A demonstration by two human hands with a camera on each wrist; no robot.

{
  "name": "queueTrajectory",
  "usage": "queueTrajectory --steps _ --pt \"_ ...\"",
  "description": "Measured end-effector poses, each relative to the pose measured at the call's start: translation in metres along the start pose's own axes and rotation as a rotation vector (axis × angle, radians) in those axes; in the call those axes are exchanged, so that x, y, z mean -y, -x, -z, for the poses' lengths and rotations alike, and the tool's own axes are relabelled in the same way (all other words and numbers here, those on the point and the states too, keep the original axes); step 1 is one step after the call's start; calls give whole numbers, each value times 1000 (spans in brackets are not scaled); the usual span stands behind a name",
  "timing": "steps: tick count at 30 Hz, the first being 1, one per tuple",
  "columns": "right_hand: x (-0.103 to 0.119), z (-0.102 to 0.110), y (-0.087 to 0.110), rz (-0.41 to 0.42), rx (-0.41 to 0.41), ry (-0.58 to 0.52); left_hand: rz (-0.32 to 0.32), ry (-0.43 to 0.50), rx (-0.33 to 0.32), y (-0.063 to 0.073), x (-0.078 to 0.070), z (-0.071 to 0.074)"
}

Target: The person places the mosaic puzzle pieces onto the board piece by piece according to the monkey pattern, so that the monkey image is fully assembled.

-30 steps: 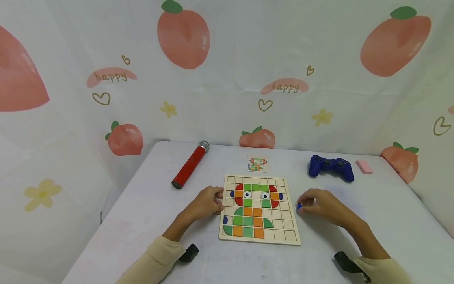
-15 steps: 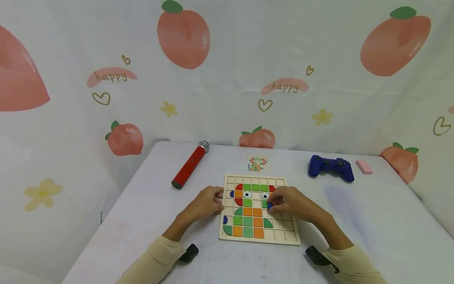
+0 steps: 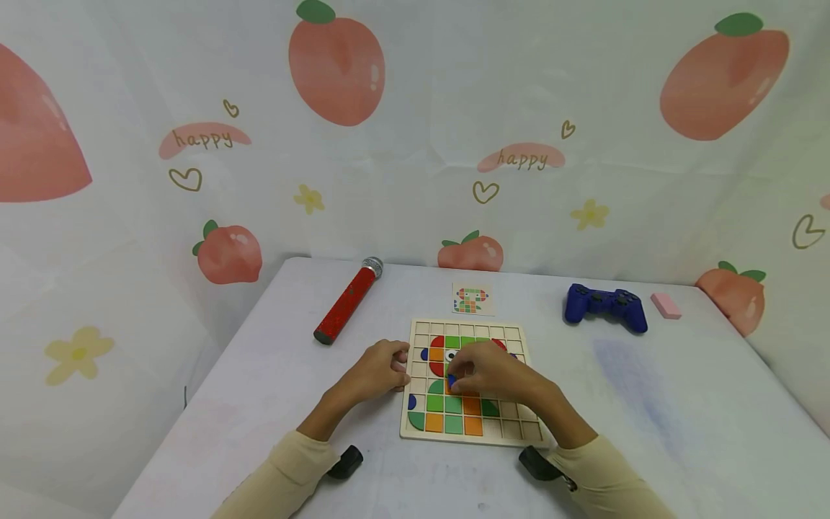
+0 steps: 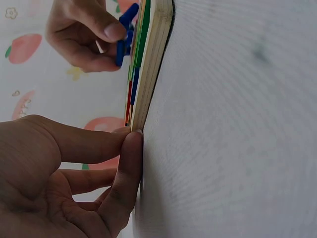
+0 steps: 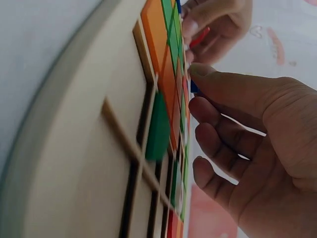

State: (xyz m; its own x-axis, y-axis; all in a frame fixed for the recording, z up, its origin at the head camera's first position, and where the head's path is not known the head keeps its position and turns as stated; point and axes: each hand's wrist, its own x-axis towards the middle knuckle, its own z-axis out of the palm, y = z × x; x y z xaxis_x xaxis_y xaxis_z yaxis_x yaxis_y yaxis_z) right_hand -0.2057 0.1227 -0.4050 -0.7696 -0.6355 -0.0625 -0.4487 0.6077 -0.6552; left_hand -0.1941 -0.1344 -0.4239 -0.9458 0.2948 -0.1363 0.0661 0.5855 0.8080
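Note:
A wooden grid board [image 3: 473,440] lies on the table before me, with green, orange, red and blue tiles forming a figure with two eyes. At its left edge my left hand [image 3: 374,371] pinches the rim between thumb and finger, as the left wrist view shows. My right hand [image 3: 496,373] is over the middle of the board. Between its thumb and fingertips it holds a small blue tile [image 3: 452,382], whose full shape is partly covered. That hand hides several tiles, including one eye. In the right wrist view the blue tile [image 5: 193,88] shows only slightly.
Behind the board lies a small pattern card [image 3: 472,298]. A red microphone [image 3: 346,303] is at the back left. At the back right are a blue game controller [image 3: 605,308] and a pink block [image 3: 666,305]. A fruit-printed cloth [image 3: 415,144] hangs behind the table.
My right hand has moved left, from beside the board's right edge to above its middle, carrying the blue tile. The left hand has stayed at the board's left edge.

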Motion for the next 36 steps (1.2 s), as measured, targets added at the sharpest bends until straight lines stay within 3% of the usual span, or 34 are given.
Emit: queueTrajectory --steps 21,36 --pt "26 -26 -34 63 16 8 -9 -11 10 0 -1 3" --pt "30 -30 -36 35 31 -30 -25 14 24 0 1 3"
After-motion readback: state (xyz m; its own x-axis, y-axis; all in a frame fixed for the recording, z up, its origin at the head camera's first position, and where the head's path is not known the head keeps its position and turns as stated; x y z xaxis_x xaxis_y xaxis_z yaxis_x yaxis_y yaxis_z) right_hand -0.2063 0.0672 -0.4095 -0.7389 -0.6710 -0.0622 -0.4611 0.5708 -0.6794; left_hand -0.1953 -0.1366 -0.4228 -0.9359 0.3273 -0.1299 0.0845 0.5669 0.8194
